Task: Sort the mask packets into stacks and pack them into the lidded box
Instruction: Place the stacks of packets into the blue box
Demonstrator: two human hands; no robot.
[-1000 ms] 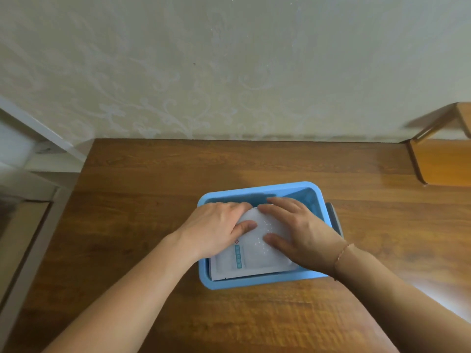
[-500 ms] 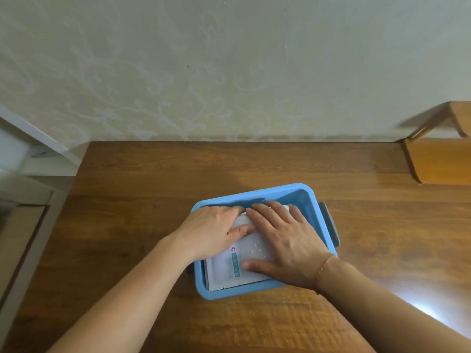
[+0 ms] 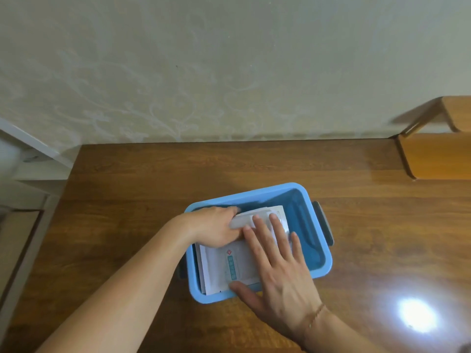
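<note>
Box: the blue box (image 3: 300, 192) sits open on the wooden table (image 3: 153, 187), near the person, dark handles on its left and right ends; no lid is in view.
Packets: a stack of white mask packets (image 3: 224, 266) lies inside the box, tucked to its left side, blue printing on the top one; the right part of the box floor shows bare blue.
Left hand: the left hand (image 3: 216, 230) reaches in at the far left corner, its grip curled around the far edge of the stack.
Right hand: the right hand (image 3: 277, 266) lies flat across the top packet, fingers straight and spread, grasping nothing, thumb at the stack's near edge.
Done so far: this stack is in, and no loose packets show on the table.
Left to do: by the look of it, settle and square the stack, then close the box; whether more packets wait out of frame cannot be told.
</note>
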